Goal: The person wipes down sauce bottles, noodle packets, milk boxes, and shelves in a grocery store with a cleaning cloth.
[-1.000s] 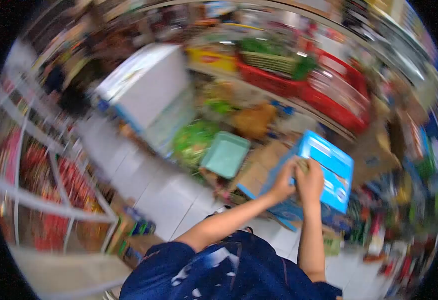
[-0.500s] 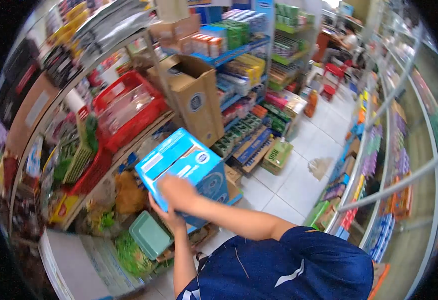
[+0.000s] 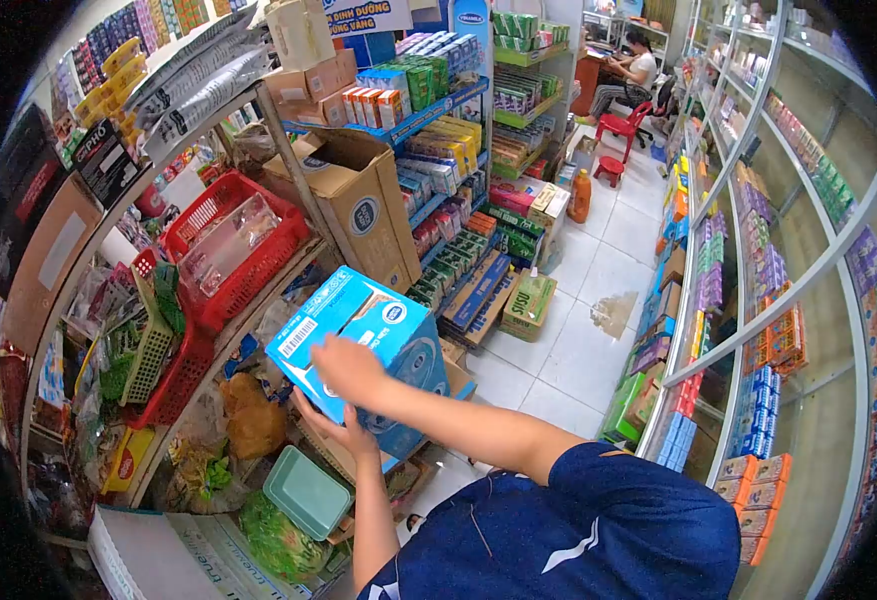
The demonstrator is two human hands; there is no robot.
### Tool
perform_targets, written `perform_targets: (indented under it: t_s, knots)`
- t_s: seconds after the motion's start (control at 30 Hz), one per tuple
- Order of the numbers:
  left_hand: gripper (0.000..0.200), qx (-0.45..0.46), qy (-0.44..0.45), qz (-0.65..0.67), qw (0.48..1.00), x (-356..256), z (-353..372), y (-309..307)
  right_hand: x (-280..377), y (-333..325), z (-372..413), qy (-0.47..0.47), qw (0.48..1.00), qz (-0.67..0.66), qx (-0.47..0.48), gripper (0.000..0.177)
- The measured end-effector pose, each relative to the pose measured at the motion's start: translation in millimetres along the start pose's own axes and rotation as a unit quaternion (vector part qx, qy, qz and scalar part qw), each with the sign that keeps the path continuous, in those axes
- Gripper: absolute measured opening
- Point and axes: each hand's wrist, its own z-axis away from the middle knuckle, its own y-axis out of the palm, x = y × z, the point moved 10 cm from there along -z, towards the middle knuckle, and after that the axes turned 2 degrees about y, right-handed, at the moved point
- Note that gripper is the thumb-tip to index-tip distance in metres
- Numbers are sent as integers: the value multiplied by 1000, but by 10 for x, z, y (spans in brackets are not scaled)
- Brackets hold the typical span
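Observation:
A blue cardboard carton (image 3: 358, 310) with a barcode and round white logos stands in front of me. On its top a strip of torn brown cardboard shows near the far edge. My right hand (image 3: 350, 372) is closed in a fist over the near edge of the top; whatever its fingers pinch is hidden. Below it, my left hand (image 3: 343, 428) grips the carton's near lower side, fingers along the edge. A pale green plastic tub (image 3: 306, 492) lies just below my left hand.
A shelf with red baskets (image 3: 243, 240) and bagged goods lines the left. Behind the carton stands a tall open brown box (image 3: 358, 200), beside racks of milk packs. Glass cabinets (image 3: 748, 330) run along the right. A person (image 3: 638, 70) sits at the far end near a red chair (image 3: 623, 122).
The view has shifted slightly and become sharper. My right hand stays at the carton's near edge, its fist a little lower-left on the top; my left hand still supports the side.

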Motion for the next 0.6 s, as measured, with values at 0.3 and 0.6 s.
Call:
perform_targets:
  t_s: [0.3,0.6]
  knots:
    - [69,2,41,-46,998,-98,-29,0,-1189,-548,-187,144,974,167,-54,8]
    - [67,-6,78,-49,996,-20,-43,-8,133,64,66,16,999,35,-3,17]
